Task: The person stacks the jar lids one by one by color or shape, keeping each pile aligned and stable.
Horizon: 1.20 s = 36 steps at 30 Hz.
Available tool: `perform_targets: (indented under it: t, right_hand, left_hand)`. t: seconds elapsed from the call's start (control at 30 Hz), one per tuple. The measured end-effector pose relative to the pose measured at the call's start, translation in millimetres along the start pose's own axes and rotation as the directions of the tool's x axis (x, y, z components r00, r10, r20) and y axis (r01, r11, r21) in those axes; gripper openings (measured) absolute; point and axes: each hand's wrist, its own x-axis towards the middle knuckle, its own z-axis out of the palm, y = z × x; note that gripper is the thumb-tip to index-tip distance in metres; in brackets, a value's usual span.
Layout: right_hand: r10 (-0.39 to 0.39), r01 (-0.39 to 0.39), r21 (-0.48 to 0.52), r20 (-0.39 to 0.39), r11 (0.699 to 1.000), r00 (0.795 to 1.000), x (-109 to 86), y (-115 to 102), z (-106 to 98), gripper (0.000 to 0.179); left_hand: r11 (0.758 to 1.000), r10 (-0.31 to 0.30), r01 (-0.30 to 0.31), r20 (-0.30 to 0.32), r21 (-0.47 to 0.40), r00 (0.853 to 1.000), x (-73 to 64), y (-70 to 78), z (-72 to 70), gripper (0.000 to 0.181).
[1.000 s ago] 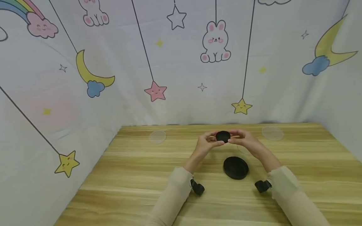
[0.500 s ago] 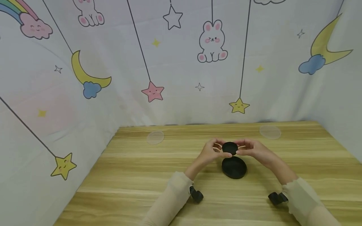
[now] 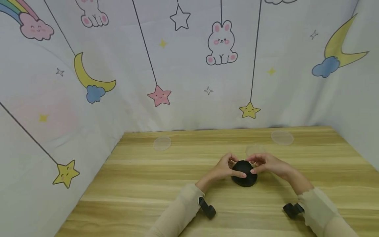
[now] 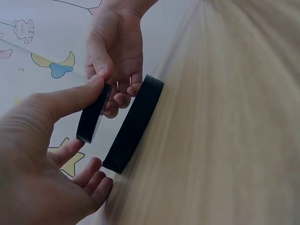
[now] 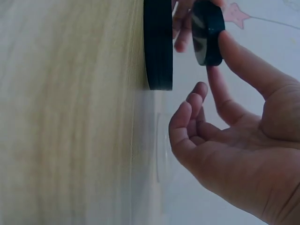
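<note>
Both hands are pinching the small disc (image 4: 93,112), the left hand (image 3: 222,169) and right hand (image 3: 273,164) gripping opposite edges between thumb and finger, opening only as far as its rim needs, the other fingers curling loosely. They are holding it above the large disc (image 4: 135,124), right of centre in the lower half of the head view, a gap showing in both wrist views. Setting it down well is probably calling for keeping it level, centring it and letting both hands go together, fingertips staying out from underneath. Both discs are looking black, round and shallow, the small one showing a glossy underside, the large one lying flat on the worktop (image 3: 142,197)
</note>
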Motion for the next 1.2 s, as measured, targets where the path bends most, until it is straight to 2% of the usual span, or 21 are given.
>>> perform_targets:
  t: [0.13, 0.33, 0.57, 0.9, 1.2]
  right_hand:
    - [0.006, -0.005, -0.012, 0.04, 1.0, 0.999, -0.8, 2.2, 0.1, 0.052]
    - [0.002, 0.0, -0.034, 0.075, 0.999, 0.997, 0.3, 5.7, 1.5, 0.05]
    - [0.01, -0.005, -0.07, 0.074, 0.998, 0.997, 1.8, 11.3, 3.0, 0.049]
    - [0.025, -0.021, -0.073, 0.06, 0.997, 0.998, 3.4, 13.0, 5.5, 0.047]
    - [0.029, -0.024, -0.081, 0.061, 0.996, 0.998, 3.4, 15.2, 4.7, 0.048]
  left_hand:
    - [0.999, 0.019, -0.02, 0.021, 0.049, 1.0, -0.7, -5.9, 3.1, 0.045]
    - [0.986, 0.04, -0.04, 0.002, 0.159, 0.999, 0.1, -9.7, 6.0, 0.046]
    - [0.967, 0.049, -0.042, -0.02, 0.253, 0.999, -1.4, -8.2, 8.5, 0.046]
    - [0.951, 0.036, -0.032, -0.006, 0.307, 0.999, -2.6, -6.6, 7.4, 0.047]
    - [0.952, 0.019, -0.017, -0.004, 0.306, 1.0, -1.5, -7.8, 8.1, 0.046]
